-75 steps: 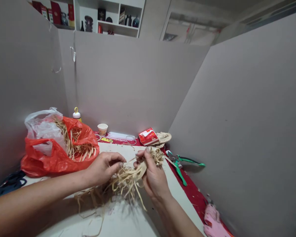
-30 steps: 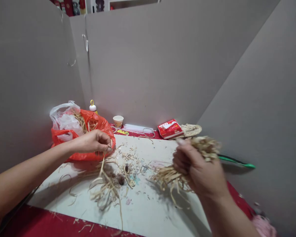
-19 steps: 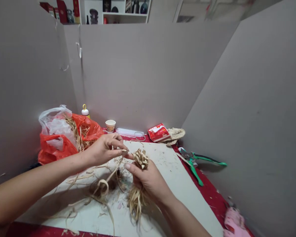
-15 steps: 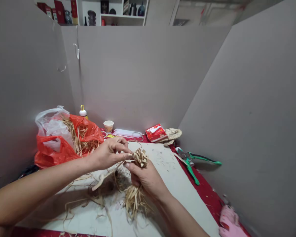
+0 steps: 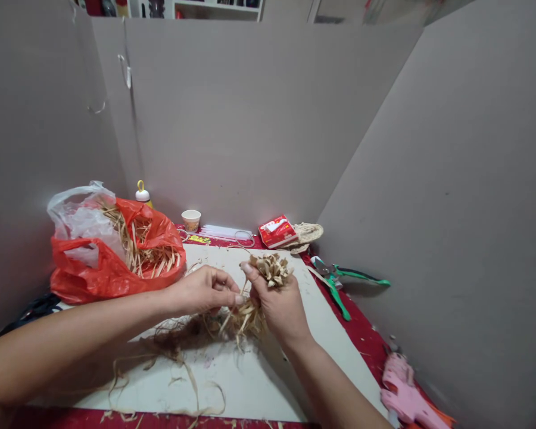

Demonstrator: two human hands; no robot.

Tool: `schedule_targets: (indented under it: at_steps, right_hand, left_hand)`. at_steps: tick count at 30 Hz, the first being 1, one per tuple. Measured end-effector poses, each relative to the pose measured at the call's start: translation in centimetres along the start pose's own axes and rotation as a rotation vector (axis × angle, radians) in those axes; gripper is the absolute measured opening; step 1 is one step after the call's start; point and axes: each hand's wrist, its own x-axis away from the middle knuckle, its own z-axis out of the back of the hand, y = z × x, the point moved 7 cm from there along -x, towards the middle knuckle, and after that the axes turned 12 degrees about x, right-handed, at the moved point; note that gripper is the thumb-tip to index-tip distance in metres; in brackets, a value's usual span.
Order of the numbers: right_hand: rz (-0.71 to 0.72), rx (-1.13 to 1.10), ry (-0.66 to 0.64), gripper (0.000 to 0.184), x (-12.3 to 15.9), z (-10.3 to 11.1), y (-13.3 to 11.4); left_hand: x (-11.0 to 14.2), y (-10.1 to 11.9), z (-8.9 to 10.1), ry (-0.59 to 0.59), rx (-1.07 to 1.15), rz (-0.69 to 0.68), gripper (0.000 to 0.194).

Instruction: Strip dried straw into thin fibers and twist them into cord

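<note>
My right hand (image 5: 279,307) is closed around a bundle of dry straw strips (image 5: 270,271), the cut ends sticking up above my fist and loose ends hanging below. My left hand (image 5: 203,291) pinches a thin straw strand right beside the bundle, fingertips almost touching my right hand. Loose straw strands (image 5: 174,351) trail over the white board (image 5: 245,381) under both hands.
A red plastic bag (image 5: 111,268) full of straw sits at the left. A paper cup (image 5: 190,219), a red packet (image 5: 277,231) and a woven straw piece (image 5: 307,232) stand at the back. Green-handled shears (image 5: 339,283) lie right; a pink glue gun (image 5: 406,396) lies near right. Grey partition walls enclose the table.
My right hand swung out to the right with the bundle, then came back to the middle. My left hand left the bag's side and now pinches a strand beside the bundle.
</note>
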Motion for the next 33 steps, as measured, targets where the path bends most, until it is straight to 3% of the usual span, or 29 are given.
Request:
schedule_targets:
  at_steps: [3, 7, 9, 12, 15, 19, 23, 27, 30, 33]
  right_hand:
    - [-0.006, -0.030, -0.009, 0.032, -0.3, 0.2, 0.2]
    - [-0.133, -0.392, -0.187, 0.037, -0.4, -1.1, 0.7]
    - [-0.173, -0.516, -0.206, 0.043, -0.5, -0.8, 0.3]
    - [-0.083, -0.503, -0.028, 0.049, -1.4, 2.3, -1.1]
    - [0.060, -0.457, 0.160, 0.051, -2.0, 6.1, -2.6]
    - [0.114, -0.453, 0.211, 0.050, -2.1, 7.8, -3.4]
    - [0.058, -0.424, 0.119, 0.050, -1.9, 6.6, -3.3]
    - [-0.048, -0.386, -0.015, 0.048, -1.7, 5.2, -2.4]
    - [-0.121, -0.219, -0.233, 0.039, -1.2, 3.4, -1.4]
    - [-0.036, 0.043, -0.531, 0.026, -0.2, 0.8, -1.1]
  left_hand:
    - [0.0, -1.1, -0.5, -0.077, 0.022, 0.055, 0.035]
    - [0.0, -1.4, -0.7, -0.073, 0.011, 0.053, 0.029]
    - [0.2, -1.4, -0.7, -0.085, -0.061, 0.051, 0.025]
    - [1.2, -1.7, -0.6, -0.115, -0.320, 0.065, 0.019]
    - [2.8, -2.6, -1.3, -0.218, -0.580, 0.097, 0.012]
    - [4.2, -4.2, -3.0, -0.315, -0.855, 0.009, 0.008]
    - [4.2, -4.7, -4.2, -0.375, -0.903, -0.147, 0.013]
    - [3.7, -2.9, -3.5, -0.353, -0.754, -0.130, 0.013]
    - [3.5, -0.3, -2.2, -0.229, -0.712, -0.122, 0.011]
    - [3.6, 2.8, -1.8, -0.121, -0.732, -0.268, 0.010]
